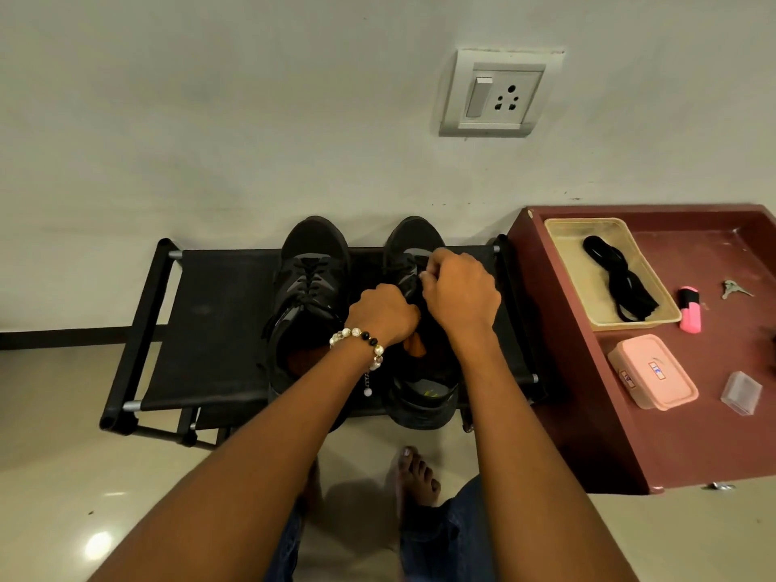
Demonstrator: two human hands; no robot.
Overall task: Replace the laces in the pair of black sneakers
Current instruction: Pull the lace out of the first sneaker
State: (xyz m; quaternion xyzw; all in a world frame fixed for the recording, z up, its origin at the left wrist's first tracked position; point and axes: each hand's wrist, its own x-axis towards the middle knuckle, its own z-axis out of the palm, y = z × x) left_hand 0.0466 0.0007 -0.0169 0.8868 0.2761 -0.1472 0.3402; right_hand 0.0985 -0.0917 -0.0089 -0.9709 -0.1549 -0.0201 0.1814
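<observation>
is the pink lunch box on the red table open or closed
Closed. The pink lunch box has its lid seated flat across the top, with no gap showing, on the red table.

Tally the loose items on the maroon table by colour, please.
Pink: 2, lidded box and highlighter
Beige: 1, tray
Black: 1, bundle of laces
Metal: 1, keys
Clear: 1, small plastic case
Total: 6

— Where do the sneakers sit?
— Side by side on the shoe rack [218, 312], toes toward the wall: left sneaker [308, 287], right sneaker [413, 254] with both hands on it.
— And to the right?
— The tabletop [588, 413]: spare laces [617, 279] in a tray [564, 241], a lidded box [653, 371] nearer, keys [735, 289] farther right.
</observation>
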